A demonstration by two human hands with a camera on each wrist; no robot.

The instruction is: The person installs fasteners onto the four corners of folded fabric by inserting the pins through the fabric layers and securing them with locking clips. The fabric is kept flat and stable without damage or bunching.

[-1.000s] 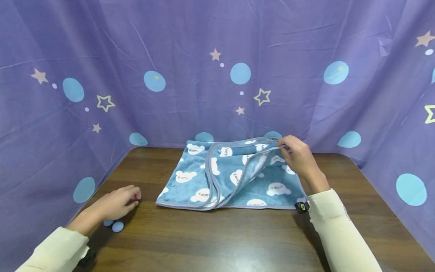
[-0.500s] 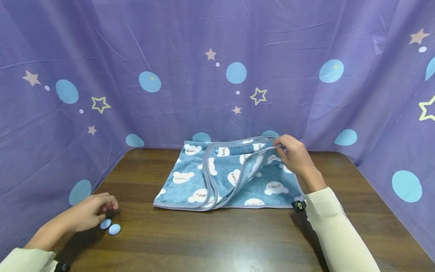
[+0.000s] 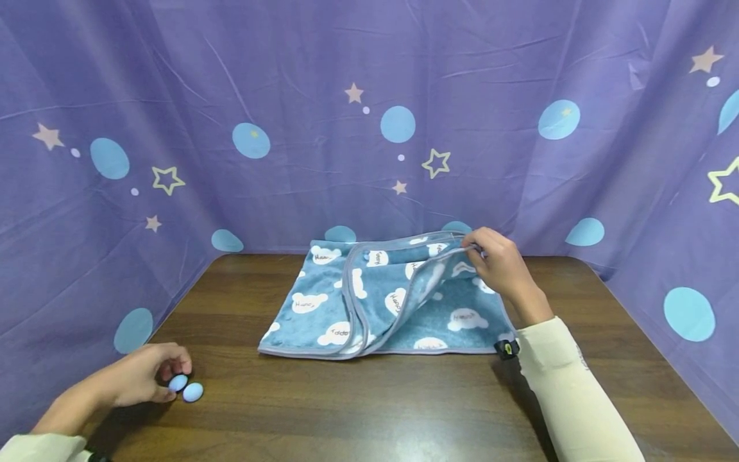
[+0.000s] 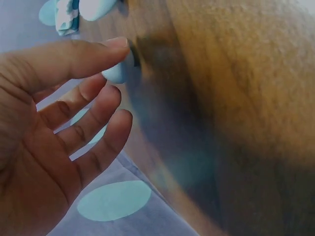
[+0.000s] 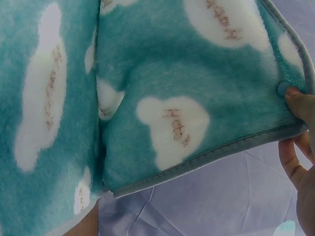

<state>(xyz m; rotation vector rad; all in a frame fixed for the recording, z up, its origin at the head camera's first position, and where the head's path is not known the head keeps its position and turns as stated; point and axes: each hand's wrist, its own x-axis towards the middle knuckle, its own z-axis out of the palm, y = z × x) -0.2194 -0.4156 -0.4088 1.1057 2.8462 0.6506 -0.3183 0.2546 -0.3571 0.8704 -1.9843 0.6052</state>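
A teal blanket [image 3: 303,324] with white bear-head and cloud shapes and grey binding lies partly folded on the wooden table. My right hand [image 3: 501,266] pinches its raised edge at the far right corner. Under that thumb in the right wrist view, a small blue round piece [image 5: 283,88] shows against the fabric. At the left, my left hand [image 3: 135,378] has its thumb and fingertips curled around a small light-blue rounded disc [image 3: 178,383], which is still at table level. A second light-blue disc [image 3: 193,392] sits just beside it. The left thumb partly covers the first disc in the left wrist view.
A brown wooden table [image 3: 323,410] lies beneath everything. The purple curtain [image 3: 323,160] with stars and blue ovals surrounds its back and sides. Another small blue dot [image 3: 366,255] shows on the blanket near its upper fold.
My left hand has moved left and toward me, then down to the nearer side of the first disc. The right hand keeps its hold on the blanket edge; the view has shifted slightly.
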